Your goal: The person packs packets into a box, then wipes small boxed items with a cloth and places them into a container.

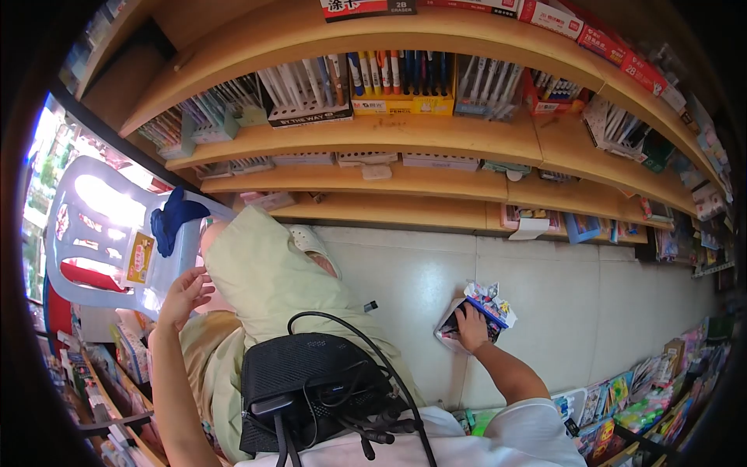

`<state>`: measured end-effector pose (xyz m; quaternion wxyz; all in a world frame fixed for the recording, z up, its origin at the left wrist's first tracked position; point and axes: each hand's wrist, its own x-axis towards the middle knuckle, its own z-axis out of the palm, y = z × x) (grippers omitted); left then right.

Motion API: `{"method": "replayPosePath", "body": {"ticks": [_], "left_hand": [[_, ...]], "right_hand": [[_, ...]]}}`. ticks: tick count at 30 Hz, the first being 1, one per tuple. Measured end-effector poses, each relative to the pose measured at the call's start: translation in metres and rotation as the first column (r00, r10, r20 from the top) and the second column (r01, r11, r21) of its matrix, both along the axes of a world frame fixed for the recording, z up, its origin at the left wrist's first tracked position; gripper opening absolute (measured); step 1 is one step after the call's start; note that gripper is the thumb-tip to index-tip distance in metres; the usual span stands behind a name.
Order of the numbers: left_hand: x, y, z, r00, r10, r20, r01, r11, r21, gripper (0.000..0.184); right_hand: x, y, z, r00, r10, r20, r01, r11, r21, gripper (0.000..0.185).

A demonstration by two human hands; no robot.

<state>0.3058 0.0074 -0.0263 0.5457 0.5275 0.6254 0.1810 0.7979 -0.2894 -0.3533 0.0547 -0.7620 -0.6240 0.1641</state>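
Note:
My right hand (471, 328) reaches down into an opened package (447, 328) on the tiled floor. Crumpled, colourful wrapping (490, 296) sticks up at the package's far side, and dark contents show around my fingers. The fingertips are partly hidden there, so I cannot make out a grip. At the left, my left hand (187, 296) hangs beside my knee, near the seat of a pale blue plastic chair (93, 289). Its fingers are loosely bent and apart, with nothing in them. A dark blue cloth-like item (176, 220) and a yellow-and-white packet (139, 259) are on the chair.
Wooden shelves (467, 138) with boxes of pens and pencils (401, 86) curve across the front. A black bag (311, 389) with cables lies on my lap. Racks of colourful packaged goods (646, 397) stand behind at the right. Grey tiles (545, 288) cover the floor.

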Motion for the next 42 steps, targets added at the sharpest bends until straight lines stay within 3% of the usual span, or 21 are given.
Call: {"method": "replayPosePath", "body": {"ticks": [4,8,11,14,17,21,24,27,36,39,42], "left_hand": [[0.006,0.003,-0.001,1.000,-0.007,-0.007,0.007,1.000,-0.007,0.032],[0.007,0.003,0.000,1.000,-0.027,-0.013,0.027,1.000,0.005,0.032],[0.006,0.001,0.001,0.999,-0.028,-0.024,0.028,1.000,0.005,0.032],[0.008,-0.003,0.002,1.000,-0.006,-0.029,0.007,1.000,0.008,0.032],[0.009,-0.005,0.002,1.000,0.005,-0.026,-0.004,1.000,0.007,0.032],[0.009,-0.006,0.002,1.000,-0.002,-0.015,0.002,1.000,0.002,0.031],[0.006,-0.001,-0.002,1.000,-0.020,0.008,0.020,1.000,-0.003,0.031],[0.009,-0.002,0.000,1.000,-0.013,-0.020,0.013,1.000,0.000,0.030],[0.008,-0.004,-0.004,1.000,0.012,-0.005,-0.012,1.000,-0.002,0.030],[0.006,-0.001,-0.004,1.000,-0.004,0.009,0.004,1.000,-0.003,0.029],[0.004,0.000,-0.009,1.000,0.005,0.024,-0.005,1.000,-0.012,0.027]], "right_hand": [[0.000,-0.013,0.008,0.981,0.174,0.084,-0.187,0.965,0.184,0.050],[-0.002,-0.012,0.006,0.998,0.027,0.052,-0.026,0.999,-0.025,0.028],[0.000,-0.015,0.006,0.986,-0.013,0.169,0.028,0.996,-0.087,0.020],[0.005,-0.031,-0.023,0.993,-0.050,0.106,0.061,0.993,-0.102,0.018],[0.000,-0.035,-0.027,0.995,-0.032,-0.097,0.021,0.994,-0.109,0.013],[-0.017,-0.016,-0.001,0.992,0.003,-0.126,0.004,0.998,0.060,0.013],[-0.022,-0.009,-0.007,0.995,0.095,-0.030,-0.094,0.995,0.025,0.016],[-0.023,-0.004,-0.006,0.990,0.123,-0.075,-0.122,0.992,0.010,0.012],[-0.011,-0.017,-0.009,0.908,-0.381,-0.171,0.357,0.921,-0.155,0.023],[-0.003,-0.030,0.017,0.915,-0.346,-0.210,0.367,0.927,0.071,0.029],[0.011,-0.056,0.020,0.839,-0.523,-0.149,0.538,0.837,0.094,0.031]]}}
